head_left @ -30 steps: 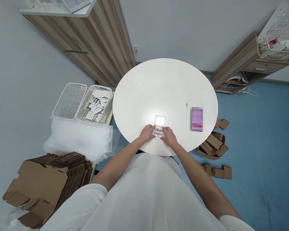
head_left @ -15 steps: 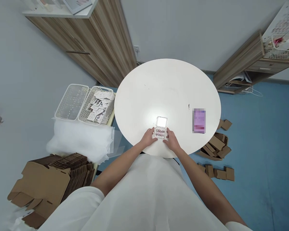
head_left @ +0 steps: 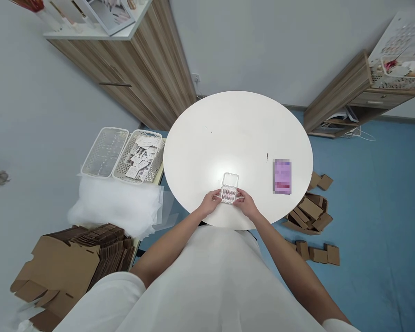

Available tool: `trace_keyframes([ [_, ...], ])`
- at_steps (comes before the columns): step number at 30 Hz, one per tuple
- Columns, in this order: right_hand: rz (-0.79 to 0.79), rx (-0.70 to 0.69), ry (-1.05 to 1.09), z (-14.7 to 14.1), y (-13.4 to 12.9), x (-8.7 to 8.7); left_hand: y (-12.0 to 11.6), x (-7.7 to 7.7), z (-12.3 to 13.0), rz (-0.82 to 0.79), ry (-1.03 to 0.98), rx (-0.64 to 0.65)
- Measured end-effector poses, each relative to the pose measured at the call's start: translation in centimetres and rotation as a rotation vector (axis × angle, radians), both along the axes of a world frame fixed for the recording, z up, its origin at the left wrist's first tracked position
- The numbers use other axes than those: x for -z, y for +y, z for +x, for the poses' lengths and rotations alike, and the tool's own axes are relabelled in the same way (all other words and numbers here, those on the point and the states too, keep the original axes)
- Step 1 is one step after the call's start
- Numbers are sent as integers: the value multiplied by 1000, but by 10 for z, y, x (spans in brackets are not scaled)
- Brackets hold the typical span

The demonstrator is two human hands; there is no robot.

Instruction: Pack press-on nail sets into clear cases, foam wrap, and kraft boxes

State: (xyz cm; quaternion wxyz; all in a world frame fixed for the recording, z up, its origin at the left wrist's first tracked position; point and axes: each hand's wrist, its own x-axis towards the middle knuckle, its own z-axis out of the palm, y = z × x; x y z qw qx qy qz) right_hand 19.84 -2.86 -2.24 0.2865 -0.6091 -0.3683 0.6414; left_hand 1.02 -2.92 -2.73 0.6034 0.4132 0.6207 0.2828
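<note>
A small clear case (head_left: pixel 228 194) lies near the front edge of the round white table (head_left: pixel 238 124), its lid raised on the far side. Inside it are two rows of small pinkish, shiny oval pieces. My left hand (head_left: pixel 210 203) grips the left side of the case between thumb and fingers. On the opposite side, my right hand (head_left: pixel 246 203) pinches the right edge. A purple, pixelated rectangle (head_left: pixel 282 176) rests on the table to the right.
Left of the table stand a basket of white cards (head_left: pixel 157 161), a clear-looking bin (head_left: pixel 103 152), white wrapping sheets (head_left: pixel 114 200) and flattened cardboard (head_left: pixel 65 263). Small brown boxes (head_left: pixel 309 210) lie on the floor at right. Wooden cabinets (head_left: pixel 159 60) flank the wall.
The view has shifted slightly. The glare on the raised lid is gone, and my fingers have closed in on both sides of the case.
</note>
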Motion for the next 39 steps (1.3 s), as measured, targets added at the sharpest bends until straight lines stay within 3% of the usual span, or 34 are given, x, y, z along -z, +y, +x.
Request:
trace_keyframes([
  [13,85,-49,9,-3,-3,-37,-10,-28,-7,-31,-271,-114],
  [21,-6,159,157,-17,14,-49,-6,-47,-28,22,-335,-43],
  [25,-64,185,235,-31,27,-60,-6,-57,-44,9,-363,12],
  [32,96,132,237,-59,31,-85,-8,-65,-77,-54,-481,-3],
  [39,196,179,290,-95,10,-97,-8,-73,-100,-141,-631,-52],
])
